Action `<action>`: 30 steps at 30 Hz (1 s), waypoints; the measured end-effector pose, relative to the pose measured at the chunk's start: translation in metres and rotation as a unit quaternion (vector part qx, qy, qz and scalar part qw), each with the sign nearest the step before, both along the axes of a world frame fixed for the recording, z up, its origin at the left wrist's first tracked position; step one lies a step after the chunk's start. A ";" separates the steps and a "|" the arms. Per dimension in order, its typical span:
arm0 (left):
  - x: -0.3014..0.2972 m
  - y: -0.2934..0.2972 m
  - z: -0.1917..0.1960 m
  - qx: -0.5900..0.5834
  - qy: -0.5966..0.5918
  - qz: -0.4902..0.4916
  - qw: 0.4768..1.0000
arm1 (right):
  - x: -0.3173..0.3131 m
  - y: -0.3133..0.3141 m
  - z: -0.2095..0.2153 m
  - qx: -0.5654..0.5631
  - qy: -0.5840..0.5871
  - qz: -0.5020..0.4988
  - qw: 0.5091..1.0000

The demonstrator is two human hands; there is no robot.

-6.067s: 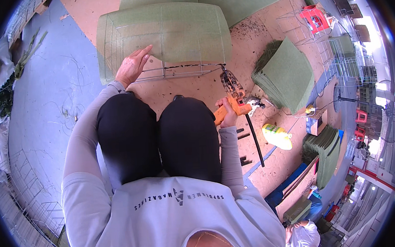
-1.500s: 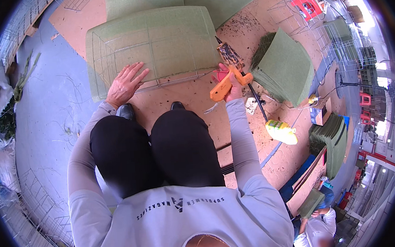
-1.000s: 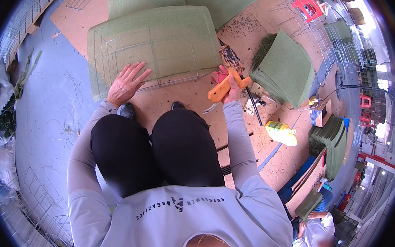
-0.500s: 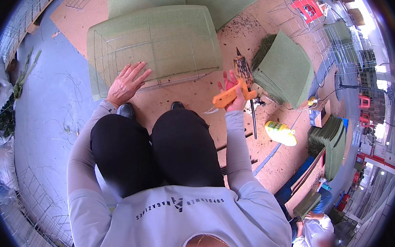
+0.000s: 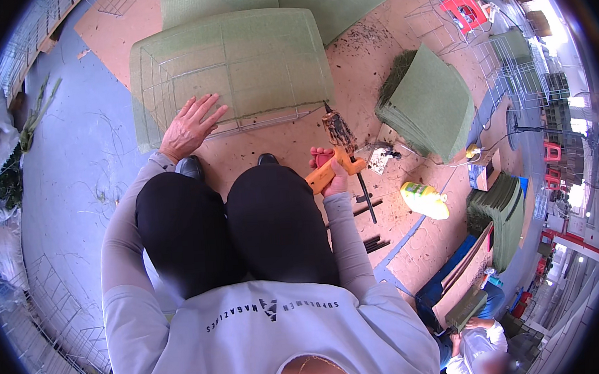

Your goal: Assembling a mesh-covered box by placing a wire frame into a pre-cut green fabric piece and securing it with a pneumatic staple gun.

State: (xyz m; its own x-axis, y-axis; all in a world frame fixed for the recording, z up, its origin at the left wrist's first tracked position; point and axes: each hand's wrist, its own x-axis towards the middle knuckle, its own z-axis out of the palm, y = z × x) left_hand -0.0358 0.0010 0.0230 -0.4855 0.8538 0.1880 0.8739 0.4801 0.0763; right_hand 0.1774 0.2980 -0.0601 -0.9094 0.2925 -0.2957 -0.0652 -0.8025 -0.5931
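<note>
A glue gun (image 5: 339,158), orange with a charred dark front and a black glue stick out of its back, is in my right hand (image 5: 331,171), fingers wrapped round the handle. Its nozzle points away from me, close to the near right corner of a wire frame (image 5: 241,125). Over that frame lies a green mesh-like sheet (image 5: 264,59), through which the wires show. My left hand (image 5: 191,127) rests on the sheet's near left part, fingers stretched out and holding nothing. A dark green line runs along the sheet's near edge.
To the right lie a stack of green sheets (image 5: 431,103), a yellow bottle (image 5: 424,200) and several black glue sticks (image 5: 376,242). A red stool (image 5: 465,10) stands beyond, near wire frames (image 5: 522,70). Another person (image 5: 477,344) sits at the lower right, holding a green piece.
My right hand has moved left and slightly toward me with the glue gun, bringing its nozzle to the frame's corner. The left hand stays on the sheet.
</note>
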 end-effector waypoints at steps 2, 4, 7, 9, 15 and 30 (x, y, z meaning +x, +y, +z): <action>0.000 0.000 0.000 -0.003 0.000 0.001 1.000 | -0.003 -0.001 -0.001 -0.010 0.003 -0.004 1.000; 0.000 0.000 0.000 -0.004 -0.002 -0.002 1.000 | -0.005 -0.002 -0.002 -0.021 0.006 -0.008 1.000; 0.000 0.001 0.000 0.006 -0.016 -0.001 1.000 | -0.008 -0.003 -0.005 -0.038 -0.003 -0.020 0.999; 0.001 0.002 0.001 0.004 -0.016 -0.002 1.000 | -0.010 -0.005 -0.011 -0.066 0.007 -0.004 0.998; -0.001 0.001 -0.001 -0.010 -0.007 -0.002 1.000 | -0.019 -0.017 -0.010 -0.063 -0.019 -0.016 0.998; 0.000 0.000 -0.004 -0.023 0.005 -0.006 1.000 | -0.015 -0.010 -0.021 -0.099 -0.009 -0.057 0.993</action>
